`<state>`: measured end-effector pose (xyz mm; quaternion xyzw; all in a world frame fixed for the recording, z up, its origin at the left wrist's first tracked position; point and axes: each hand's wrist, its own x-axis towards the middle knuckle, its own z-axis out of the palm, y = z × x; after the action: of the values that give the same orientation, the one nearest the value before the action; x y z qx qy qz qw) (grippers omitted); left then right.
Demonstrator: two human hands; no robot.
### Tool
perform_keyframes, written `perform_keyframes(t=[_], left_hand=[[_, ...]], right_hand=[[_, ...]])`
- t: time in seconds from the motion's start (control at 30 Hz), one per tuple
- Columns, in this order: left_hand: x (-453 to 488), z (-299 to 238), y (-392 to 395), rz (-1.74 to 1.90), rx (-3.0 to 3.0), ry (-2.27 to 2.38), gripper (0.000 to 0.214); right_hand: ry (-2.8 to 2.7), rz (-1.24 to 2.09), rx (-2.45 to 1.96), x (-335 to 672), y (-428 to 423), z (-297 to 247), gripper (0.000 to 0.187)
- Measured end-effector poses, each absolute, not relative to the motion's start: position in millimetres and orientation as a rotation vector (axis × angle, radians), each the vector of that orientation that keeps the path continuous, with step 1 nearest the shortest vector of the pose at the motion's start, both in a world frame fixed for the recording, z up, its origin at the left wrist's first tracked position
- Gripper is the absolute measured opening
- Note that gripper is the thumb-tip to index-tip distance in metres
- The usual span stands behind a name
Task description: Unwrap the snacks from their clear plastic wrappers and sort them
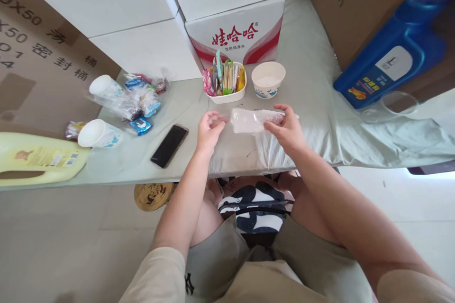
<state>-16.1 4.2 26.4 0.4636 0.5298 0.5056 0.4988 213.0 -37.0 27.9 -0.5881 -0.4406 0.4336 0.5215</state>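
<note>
My right hand grips a clear plastic bag just above the cloth-covered table. My left hand hovers at the bag's left end with its fingers loosely curled, touching or nearly touching the plastic. Just beyond the bag stands a white tray of snack packets, with a white paper bowl to its right.
A black phone lies left of my left hand. Further left are a heap of wrapped snacks, two paper cups and a yellow jug. A blue jug and clear lid sit right; cartons line the back.
</note>
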Motion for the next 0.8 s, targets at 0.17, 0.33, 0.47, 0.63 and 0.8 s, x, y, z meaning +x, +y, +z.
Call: perform_keyframes(t=[0.17, 0.33, 0.47, 0.63, 0.8], left_hand=[[-1, 27, -14, 1.126, 1.448, 1.196, 0.042], [21, 31, -29, 0.871, 1.458, 0.93, 0.059], [23, 42, -9, 0.98, 1.461, 1.17, 0.039], [42, 82, 44, 1.172, 1.757, 1.468, 0.013], [110, 110, 116, 0.941, 2.196, 1.398, 0.023]], right_hand=[[-1.415, 0.789, -1.26, 202, -47, 32, 0.013], [-1.32, 1.34, -0.892, 187, -55, 35, 0.02], [-1.073, 1.433, -0.949, 193, -48, 30, 0.025], [-1.05, 1.238, -1.227, 206, -35, 19, 0.021], [-1.108, 1.222, -1.211, 211, -23, 21, 0.018]])
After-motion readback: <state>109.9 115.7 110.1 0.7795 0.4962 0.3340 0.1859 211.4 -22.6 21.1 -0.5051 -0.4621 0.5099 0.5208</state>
